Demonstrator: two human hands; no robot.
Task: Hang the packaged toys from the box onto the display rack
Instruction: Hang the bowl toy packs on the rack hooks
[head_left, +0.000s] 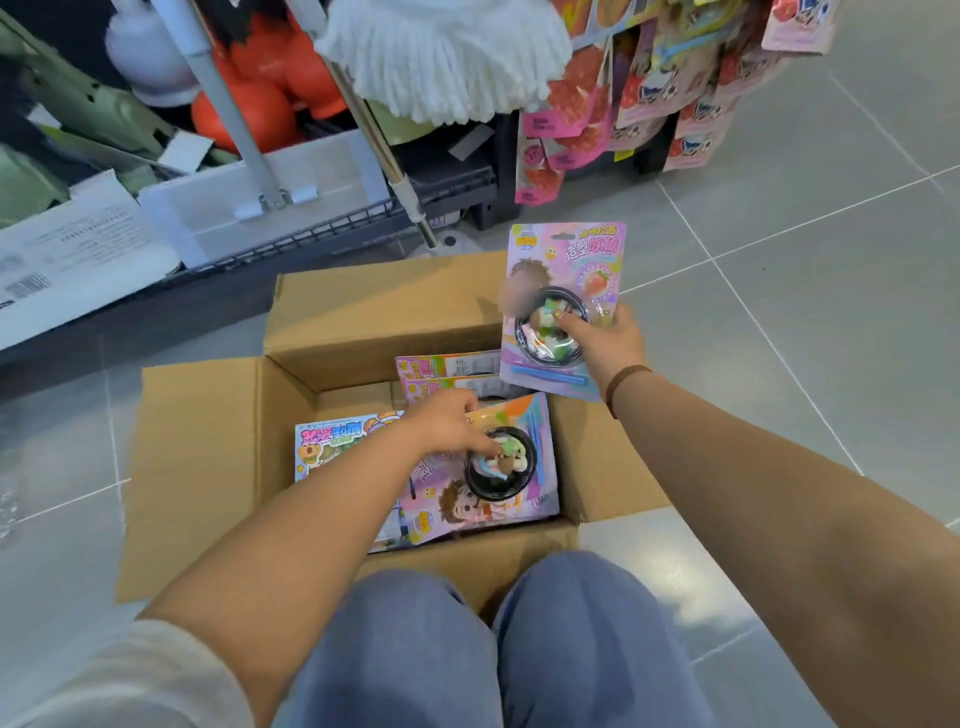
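Note:
An open cardboard box (208, 467) stands on the floor in front of my knees, holding several pink packaged toys. My right hand (605, 343) holds one pink toy card (566, 260) upright above the box's right side, thumb over its black bowl blister. My left hand (449, 423) reaches into the box and grips the black bowl blister of another pink toy card (498, 499) lying on top. A blue-edged toy pack (332, 441) lies beside it, and more packs (447, 366) stand at the back of the box. The display rack (654, 88) with hanging pink packs is at the upper right.
A white mop head (441, 57) and its poles lean over a wire shelf (311, 234) behind the box. White cartons (78, 249) and orange items sit on that shelf at the left. Grey tiled floor (805, 312) spreads to the right.

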